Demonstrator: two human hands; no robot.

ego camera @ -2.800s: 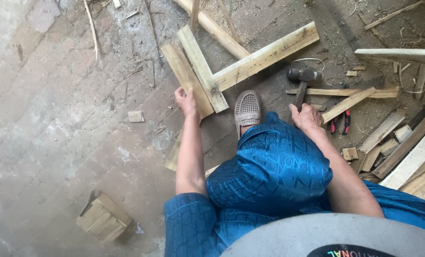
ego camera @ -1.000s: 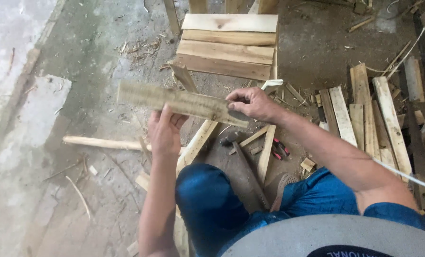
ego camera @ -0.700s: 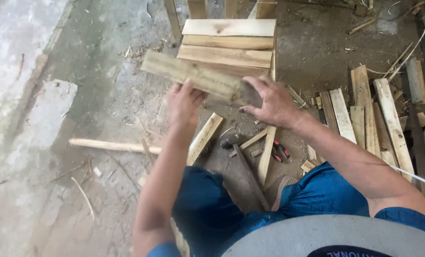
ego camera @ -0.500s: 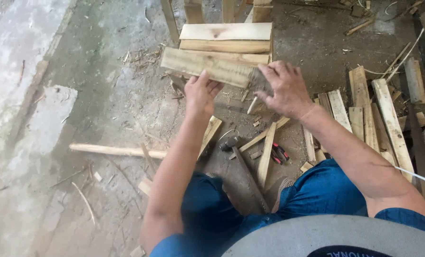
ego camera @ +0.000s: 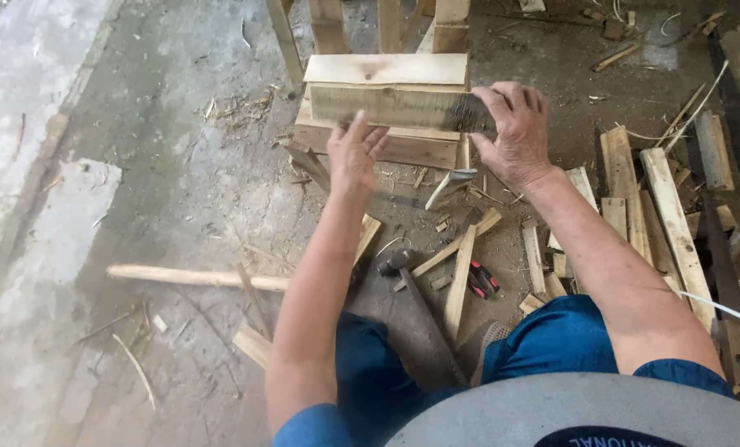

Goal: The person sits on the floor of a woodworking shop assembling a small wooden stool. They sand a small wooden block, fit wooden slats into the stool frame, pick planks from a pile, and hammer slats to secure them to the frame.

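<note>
The right hand (ego camera: 515, 132) grips the dark, weathered end of a wooden slat (ego camera: 399, 108), fingers curled over its top edge and thumb below, while the left hand (ego camera: 353, 153) has let go of it: where half a second ago it was cupped under the slat's near edge, it now sits open with fingers spread and slightly bent, just below the board and perhaps only brushing it. In that same short span the slat has travelled forward from above the lap and come level, and it now lies lengthwise across the slatted wooden frame (ego camera: 386, 70), covering the strip between the pale top board and the lower one. So the piece appears to be set in its place on the frame, steadied by one hand alone. Nearer the body, a hammer (ego camera: 411, 290) lies on the ground between the knees, its head just beside the left forearm, with red-handled pliers (ego camera: 482, 279) a little to its right. Loose offcuts (ego camera: 457, 281) are scattered around them, more planks (ego camera: 672, 215) are stacked to the right, and a long thin stick (ego camera: 196, 277) rests on the concrete floor (ego camera: 138, 165) to the left.
</note>
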